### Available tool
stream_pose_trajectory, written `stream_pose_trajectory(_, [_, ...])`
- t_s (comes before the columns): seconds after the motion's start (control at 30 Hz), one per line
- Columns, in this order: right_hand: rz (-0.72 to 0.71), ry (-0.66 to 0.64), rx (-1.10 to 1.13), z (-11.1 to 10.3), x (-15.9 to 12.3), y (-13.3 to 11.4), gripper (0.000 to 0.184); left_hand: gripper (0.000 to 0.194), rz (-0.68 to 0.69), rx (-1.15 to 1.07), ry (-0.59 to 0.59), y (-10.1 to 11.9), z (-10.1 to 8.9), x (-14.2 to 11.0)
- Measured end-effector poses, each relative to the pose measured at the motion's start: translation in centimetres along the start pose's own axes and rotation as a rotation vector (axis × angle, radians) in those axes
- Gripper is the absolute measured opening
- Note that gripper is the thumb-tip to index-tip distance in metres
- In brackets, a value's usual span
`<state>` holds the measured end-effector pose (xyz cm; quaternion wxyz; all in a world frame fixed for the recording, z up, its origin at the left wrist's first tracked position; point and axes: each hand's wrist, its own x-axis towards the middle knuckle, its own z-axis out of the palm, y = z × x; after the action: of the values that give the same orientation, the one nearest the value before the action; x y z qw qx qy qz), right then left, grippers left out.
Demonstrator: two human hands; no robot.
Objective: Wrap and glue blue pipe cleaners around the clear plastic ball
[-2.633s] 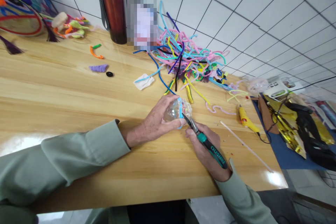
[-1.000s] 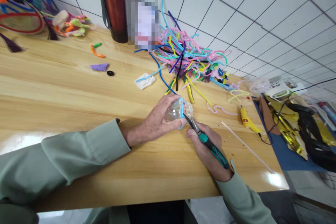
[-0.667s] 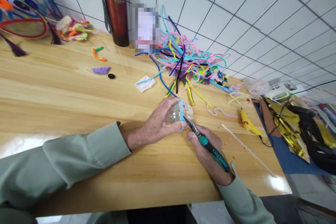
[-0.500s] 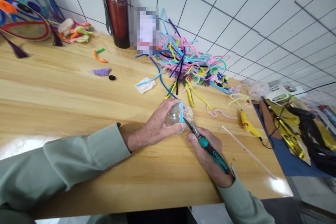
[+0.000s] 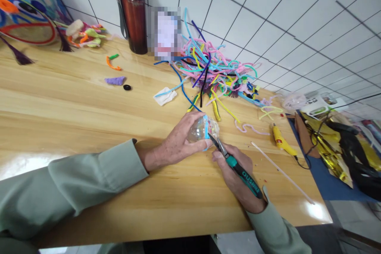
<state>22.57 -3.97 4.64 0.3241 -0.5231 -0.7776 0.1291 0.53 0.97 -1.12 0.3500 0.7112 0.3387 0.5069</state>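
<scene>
My left hand (image 5: 183, 137) is closed around a clear, rounded plastic piece (image 5: 196, 130), perhaps part of a bottle. A light blue strip (image 5: 206, 125) runs around it, and small coloured bits show at its right end. In my right hand (image 5: 233, 164) is a pair of long-nosed pliers (image 5: 238, 168) with black and green handles. Their slightly parted jaws reach the plastic piece beside the blue strip; whether they grip it I cannot tell. Just beyond lie yellow and green handles (image 5: 214, 107) of another tool, its head hidden under pipe cleaners.
A heap of pipe cleaners (image 5: 208, 63) lies against the tiled wall, beside a dark red thermos (image 5: 131, 12). To the right are a yellow glue gun (image 5: 281, 141) and a clear glue stick (image 5: 282, 172). Purple felt (image 5: 115, 81) and a black ring (image 5: 127, 87) lie left.
Almost nothing differs. Both hands, the plastic piece and the pliers keep nearly the same place, with only a very slight shift of the view.
</scene>
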Motion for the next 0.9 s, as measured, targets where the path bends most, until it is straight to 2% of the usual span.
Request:
stream_pose_trajectory(0.73, [-0.011,0.018,0.025,0.04,-0.15,0.28,0.013,0.064,-0.014,-0.019,0.011,0.03,0.05,-0.02])
stream_pose_trajectory(0.9, [0.002,0.037,-0.001,0.21,-0.37,0.63,0.021,0.064,-0.013,-0.01,0.008,0.09,0.0,0.04])
